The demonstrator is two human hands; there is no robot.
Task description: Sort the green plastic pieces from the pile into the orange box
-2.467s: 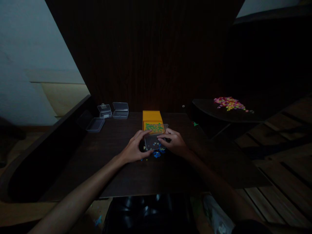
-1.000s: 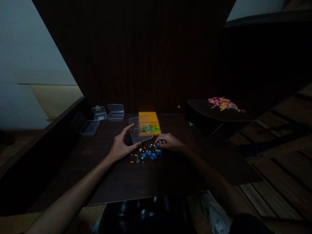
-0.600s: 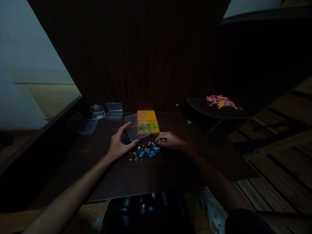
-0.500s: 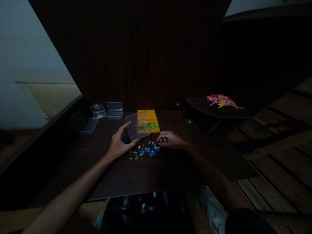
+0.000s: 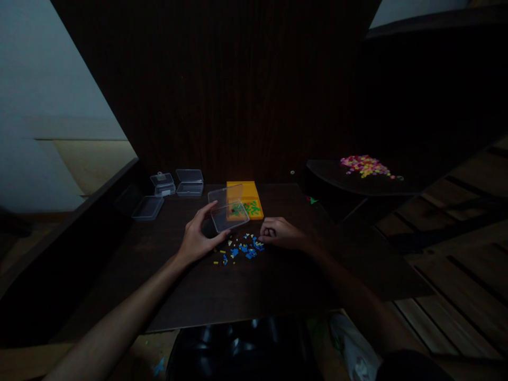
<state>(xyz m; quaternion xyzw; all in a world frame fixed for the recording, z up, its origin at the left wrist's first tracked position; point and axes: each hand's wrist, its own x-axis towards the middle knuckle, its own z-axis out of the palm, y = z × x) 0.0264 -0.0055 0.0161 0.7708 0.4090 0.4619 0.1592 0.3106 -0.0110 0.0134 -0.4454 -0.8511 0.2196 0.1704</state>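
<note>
My left hand (image 5: 198,235) grips a clear plastic box (image 5: 229,216) by its left side, its lid standing open. The box is tilted above the table and partly covers a yellow box (image 5: 243,188) with an open lid. Green pieces (image 5: 251,207) lie inside the yellow box. My right hand (image 5: 281,233) is closed at the right edge of a scatter of small blue and yellow bricks (image 5: 251,251). Its fingertips are curled together, and whether a piece is between them is too small and dark to see.
Open clear boxes (image 5: 189,189) stand at the back left, with a flat clear case (image 5: 148,208) before them. Pink and yellow beads (image 5: 365,165) are heaped on a side shelf (image 5: 333,176) at right. A small green and red piece (image 5: 312,200) lies below that shelf.
The whole view has shifted slightly. Both hands keep nearly the same pose, the left with the clear box, the right by the bricks.
</note>
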